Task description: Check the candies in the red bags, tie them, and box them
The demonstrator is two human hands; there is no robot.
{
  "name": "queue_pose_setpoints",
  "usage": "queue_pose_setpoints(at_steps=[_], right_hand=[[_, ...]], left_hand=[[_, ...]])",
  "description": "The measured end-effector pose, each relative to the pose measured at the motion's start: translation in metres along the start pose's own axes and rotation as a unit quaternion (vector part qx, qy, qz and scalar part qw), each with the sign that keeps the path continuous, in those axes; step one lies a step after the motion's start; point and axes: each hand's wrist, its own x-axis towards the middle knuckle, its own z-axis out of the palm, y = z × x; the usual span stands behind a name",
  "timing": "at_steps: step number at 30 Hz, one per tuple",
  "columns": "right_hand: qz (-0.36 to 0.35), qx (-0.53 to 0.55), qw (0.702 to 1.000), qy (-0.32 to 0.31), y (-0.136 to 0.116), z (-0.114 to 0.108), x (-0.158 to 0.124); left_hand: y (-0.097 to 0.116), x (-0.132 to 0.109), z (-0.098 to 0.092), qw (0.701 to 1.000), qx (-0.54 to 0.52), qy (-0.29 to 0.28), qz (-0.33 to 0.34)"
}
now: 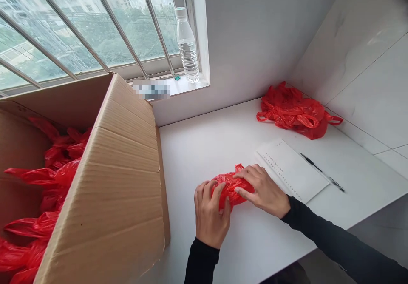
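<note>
A small bundle of red plastic bag (230, 187) lies on the white table (223, 143) in front of me. My left hand (210, 214) wraps its fingers over the bundle's left end. My right hand (263, 190) presses on its right end with fingers curled over the top. Both arms wear black sleeves. The bundle looks rolled or bunched tight between the two hands.
A large open cardboard box (121, 177) full of red plastic bags (47, 182) stands at the left. A pile of red bags (295, 112) lies at the far right corner. A sheet of paper (291, 169) and a pen (321, 172) lie right of my hands. A water bottle (187, 46) stands on the window sill.
</note>
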Motion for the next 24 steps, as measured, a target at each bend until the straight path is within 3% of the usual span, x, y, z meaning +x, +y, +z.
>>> queue_pose_setpoints(at_steps=[3,8,10,14,16,20,24], right_hand=[[0.005,0.011,1.000,-0.011,0.005,-0.003,0.001],[0.060,0.026,0.997,0.052,0.017,-0.016,-0.006],[0.067,0.042,0.995,0.059,0.014,-0.017,-0.007],[0.051,0.055,0.997,0.001,0.002,-0.014,-0.005],[0.051,0.062,0.997,-0.010,-0.001,-0.015,-0.004],[0.105,0.102,0.986,0.078,0.007,-0.021,-0.006],[0.173,0.149,0.962,0.149,0.018,-0.023,-0.013]], left_hand=[[-0.012,0.003,-0.002,1.000,0.003,0.017,-0.004],[-0.016,-0.004,-0.011,0.991,-0.003,0.110,-0.082],[-0.008,-0.004,-0.010,0.993,-0.015,0.100,-0.068],[0.004,0.000,-0.002,0.999,-0.029,0.036,0.015],[0.002,0.001,0.000,0.998,-0.033,0.041,0.026],[-0.003,-0.001,-0.006,0.993,-0.040,0.108,-0.023],[0.009,-0.005,-0.016,0.979,-0.012,0.188,-0.074]])
